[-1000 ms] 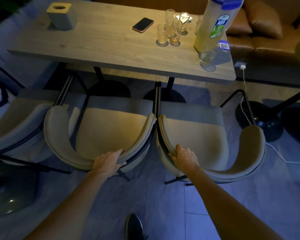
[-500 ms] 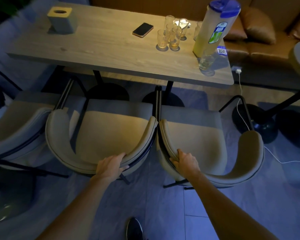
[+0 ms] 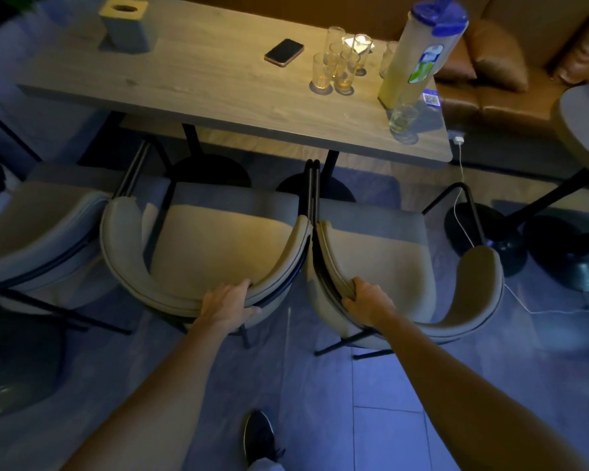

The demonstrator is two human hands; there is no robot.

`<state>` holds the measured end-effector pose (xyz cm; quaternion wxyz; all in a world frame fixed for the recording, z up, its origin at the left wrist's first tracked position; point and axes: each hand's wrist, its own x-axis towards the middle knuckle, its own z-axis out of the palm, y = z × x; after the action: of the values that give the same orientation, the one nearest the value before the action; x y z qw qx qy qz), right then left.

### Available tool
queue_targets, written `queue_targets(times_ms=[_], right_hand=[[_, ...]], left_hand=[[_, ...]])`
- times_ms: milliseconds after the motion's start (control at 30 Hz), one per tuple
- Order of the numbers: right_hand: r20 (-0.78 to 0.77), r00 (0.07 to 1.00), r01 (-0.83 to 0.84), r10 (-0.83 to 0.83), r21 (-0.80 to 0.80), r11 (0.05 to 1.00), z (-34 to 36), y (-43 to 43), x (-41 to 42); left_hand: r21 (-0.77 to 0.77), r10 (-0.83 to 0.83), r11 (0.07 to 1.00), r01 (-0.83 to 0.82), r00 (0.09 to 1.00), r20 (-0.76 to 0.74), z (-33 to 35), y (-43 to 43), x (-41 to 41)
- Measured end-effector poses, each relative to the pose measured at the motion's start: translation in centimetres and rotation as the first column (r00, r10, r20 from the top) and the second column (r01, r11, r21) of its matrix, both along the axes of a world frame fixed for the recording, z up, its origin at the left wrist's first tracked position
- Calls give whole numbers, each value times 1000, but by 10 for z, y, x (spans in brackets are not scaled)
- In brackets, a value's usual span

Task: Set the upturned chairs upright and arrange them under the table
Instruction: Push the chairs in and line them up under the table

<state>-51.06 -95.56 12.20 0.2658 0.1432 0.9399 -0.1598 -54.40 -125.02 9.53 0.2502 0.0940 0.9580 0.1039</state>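
Three beige upholstered chairs with black metal legs stand upright in a row along the near side of the wooden table [image 3: 218,96]. My left hand [image 3: 227,305] grips the curved backrest of the middle chair [image 3: 215,243]. The backrest of the right chair [image 3: 385,246] is held by my right hand [image 3: 368,304]. These two chairs touch side by side, their front edges close to the table's edge. The left chair [image 3: 38,232] stands beside them, partly out of frame.
On the table are a tissue box [image 3: 125,23], a phone [image 3: 284,52], several glasses [image 3: 337,66] and a tall jug [image 3: 419,52]. A brown sofa [image 3: 510,79] lies beyond. A white cable [image 3: 463,212] and black pedestal bases [image 3: 483,232] are at the right. My shoe [image 3: 257,436] is below.
Both chairs have slid a little toward the table with my hands still on their backrests. The view has shifted slightly.
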Motion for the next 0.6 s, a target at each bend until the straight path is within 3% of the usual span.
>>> queue_targets(times_ms=[133,333,600], right_hand=[[-109,994,18,-24,-60,998,25,-10,10],[-237,967,-130,99,-122,984,86,-41,37],[-401,877,-345,264,-146,927,181,-108,74]], left_hand=[[-63,-20,998,22,999,31,19,2,22],[92,50,995,-49,999,-11,70,-12,72],[127,110,988,-85,973,-201,174,-52,124]])
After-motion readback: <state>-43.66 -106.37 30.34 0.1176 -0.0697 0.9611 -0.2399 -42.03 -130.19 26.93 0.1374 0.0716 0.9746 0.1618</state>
